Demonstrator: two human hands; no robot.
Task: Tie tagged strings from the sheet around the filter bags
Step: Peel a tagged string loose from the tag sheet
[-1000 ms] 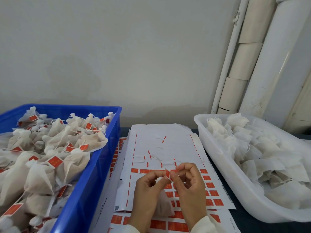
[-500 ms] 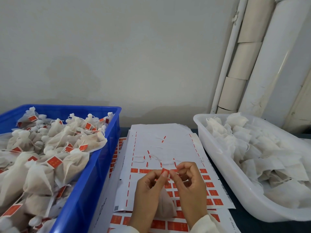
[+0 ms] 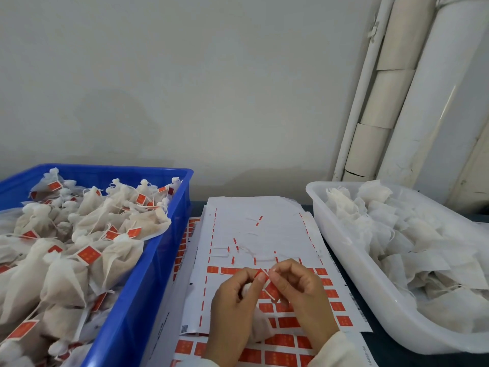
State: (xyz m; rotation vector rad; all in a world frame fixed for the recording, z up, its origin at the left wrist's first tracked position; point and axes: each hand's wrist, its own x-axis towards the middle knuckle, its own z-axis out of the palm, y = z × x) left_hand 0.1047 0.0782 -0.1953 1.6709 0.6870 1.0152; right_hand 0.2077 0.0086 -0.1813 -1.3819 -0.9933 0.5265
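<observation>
At far left, a blue crate sits heaped with tied filter bags, each with an orange tag on a string. Just right of it lies the sheet of tags, its upper part mostly stripped, orange tags remaining in rows lower down; more sheets lie beneath. Over the sheet's lower half, left hand has fingers curled round a white filter bag, thumb and forefinger pinching at its neck. Right hand, fingers curled, pinches an orange tag on its string; both hands nearly meet at the fingertips. At right, a white tub holds loose, untied bags. Pale pipes stand in the far right corner.
</observation>
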